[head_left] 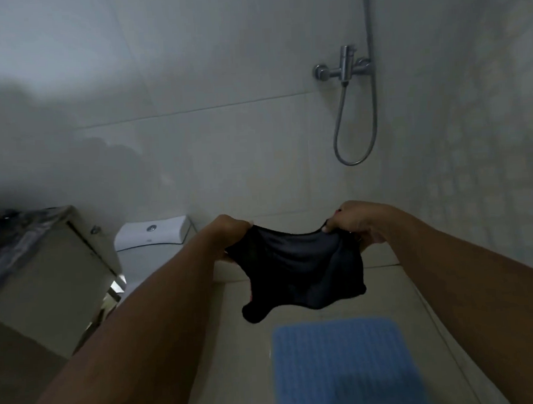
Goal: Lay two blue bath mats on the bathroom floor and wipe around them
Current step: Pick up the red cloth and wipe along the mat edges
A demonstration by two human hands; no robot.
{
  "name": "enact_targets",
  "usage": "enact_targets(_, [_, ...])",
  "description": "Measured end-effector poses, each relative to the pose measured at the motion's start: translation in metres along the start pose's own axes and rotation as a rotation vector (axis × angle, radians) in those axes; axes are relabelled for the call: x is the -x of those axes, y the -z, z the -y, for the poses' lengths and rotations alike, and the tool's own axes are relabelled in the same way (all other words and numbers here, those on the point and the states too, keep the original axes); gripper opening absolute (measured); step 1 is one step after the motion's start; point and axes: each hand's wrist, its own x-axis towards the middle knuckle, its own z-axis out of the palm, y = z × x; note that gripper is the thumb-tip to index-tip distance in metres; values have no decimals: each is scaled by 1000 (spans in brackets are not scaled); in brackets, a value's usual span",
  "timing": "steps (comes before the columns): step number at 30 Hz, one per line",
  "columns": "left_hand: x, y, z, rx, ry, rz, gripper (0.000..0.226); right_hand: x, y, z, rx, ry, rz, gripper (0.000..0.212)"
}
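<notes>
Centre of frame: left hand (234, 231) and right hand (351, 223), each pinched closed on an upper corner of a dark cloth (296, 268) that sags between and below them; judged light, limp, best held at its corners. Lower right: one blue bath mat (341, 364) flat on the floor

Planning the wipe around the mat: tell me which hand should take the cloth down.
Right, probably. Both hands grip the cloth, but the right hand is above the mat, while the left hand sits nearer the toilet.
</notes>
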Motion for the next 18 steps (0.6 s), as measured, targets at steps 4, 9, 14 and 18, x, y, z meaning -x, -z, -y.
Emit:
enact_targets(4, [-4,22,13,75,2,69,41,-1,-25,30,-231,34,13,29])
enact_targets(9, [-9,49,14,320,-24,238,38,2,-65,77,-411,81,127,23])
enact_targets(14, [-17,76,8,460,-53,351,48,10,-96,115,-365,157,92,26])
enact_targets(18, [-20,92,13,351,-158,373,22,18,-107,128,-405,193,158,23])
